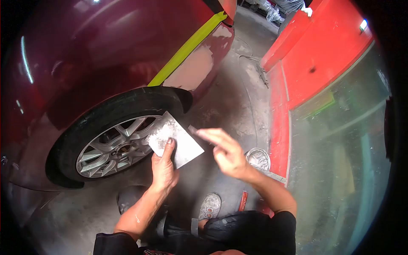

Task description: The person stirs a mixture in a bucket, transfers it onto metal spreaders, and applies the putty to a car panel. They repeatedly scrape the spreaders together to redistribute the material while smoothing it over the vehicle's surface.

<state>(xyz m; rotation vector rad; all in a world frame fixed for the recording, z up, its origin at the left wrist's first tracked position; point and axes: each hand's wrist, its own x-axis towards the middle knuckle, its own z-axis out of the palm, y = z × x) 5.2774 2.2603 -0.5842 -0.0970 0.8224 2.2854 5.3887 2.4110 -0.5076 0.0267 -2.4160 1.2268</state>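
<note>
My left hand [165,170] grips a whitish square sheet [182,144], thumb on top; grey-white powder or paste marks its upper left part. To the right of the sheet, my right hand [225,153] is closed on a small thin grey piece [193,130], its fingers pointing toward the sheet. What this piece is I cannot make out. Beyond both hands is a dark red car panel [114,46] with a yellow-green tape strip [187,49]. Beside the tape lies a pinkish, dull patch [191,68].
The car's wheel [119,148] stands left of my hands. A round, white-smeared container [258,159] is on the floor near my right forearm. Red bodywork [318,55] and a dusty glass pane [340,157] rise on the right. A hose [250,97] runs along the floor.
</note>
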